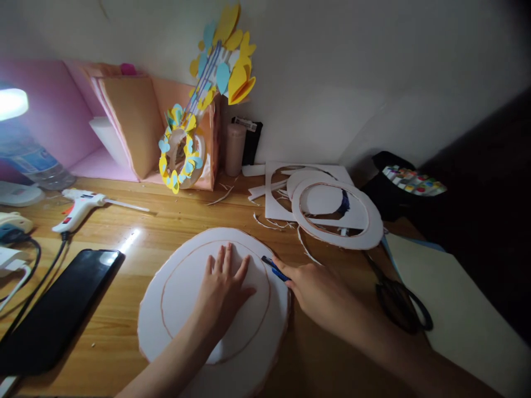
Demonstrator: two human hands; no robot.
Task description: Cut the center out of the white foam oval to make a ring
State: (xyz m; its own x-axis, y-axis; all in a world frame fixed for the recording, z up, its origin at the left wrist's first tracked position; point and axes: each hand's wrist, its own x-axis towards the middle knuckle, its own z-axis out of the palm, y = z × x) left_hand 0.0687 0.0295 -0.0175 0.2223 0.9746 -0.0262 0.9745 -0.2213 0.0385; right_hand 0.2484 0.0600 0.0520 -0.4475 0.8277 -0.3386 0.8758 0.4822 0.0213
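A white foam-board disc [151, 309] lies flat on the wooden desk, with a smaller reddish-brown circle drawn inside its rough edge. Spread flat on the disc, inside that circle, is my left hand [226, 287]; its fingers are apart and it holds nothing. My right hand [309, 284] grips a blue utility knife [279, 270]. The knife's tip rests at or just above the drawn line on the disc's upper right; I cannot tell whether it has gone into the board.
White cut rings [375, 221] and a square board with a round hole [271, 205] lie behind, among thin scraps. Black scissors [398, 304] sit at right beside paper sheets [452, 298]. At left are a glue gun [78, 209], a phone [62, 309] and cables. A paper-flower-covered guitar shape [194, 119] leans behind.
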